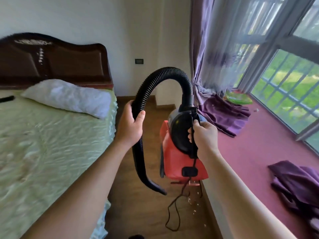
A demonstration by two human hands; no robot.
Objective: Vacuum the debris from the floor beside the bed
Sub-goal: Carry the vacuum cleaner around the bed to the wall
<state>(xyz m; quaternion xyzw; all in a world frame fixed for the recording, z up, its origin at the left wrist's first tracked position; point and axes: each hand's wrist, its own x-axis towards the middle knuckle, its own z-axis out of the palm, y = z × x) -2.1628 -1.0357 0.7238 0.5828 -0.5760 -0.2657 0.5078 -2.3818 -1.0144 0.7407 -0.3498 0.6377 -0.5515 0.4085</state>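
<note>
From the head view, the person stands in the narrow strip of wooden floor (138, 213) between the bed (43, 144) on the left and a raised pink window ledge (255, 152) on the right. The right hand (202, 135) carries a red and black vacuum (181, 149) by its black handle, fingers (190, 133) curled tight round the grip. The left hand (130, 125) is closed round the ribbed black hose (165, 73), which arches up from the top of the vacuum and over to this hand, then drops as a smooth curved nozzle (146, 173).

The debris (194, 204), a scatter of small pale specks, lies on the floor close against the base of the ledge, below the vacuum and partly hidden behind it. The nozzle tip hangs in the air above the floor, to the left of the specks and pointing down and to the right, toward them. Its long axis runs nearly upright, curving rightward at the end.

So the left hand is the 1 that steers: the likely move is to lower the tip and carry it right toward the ledge. The power cord (174, 213) dangles in a loop from the vacuum's rear, just beside the specks, and could be drawn toward the tip. Whether the tip is close to the floor cannot be told.
</note>
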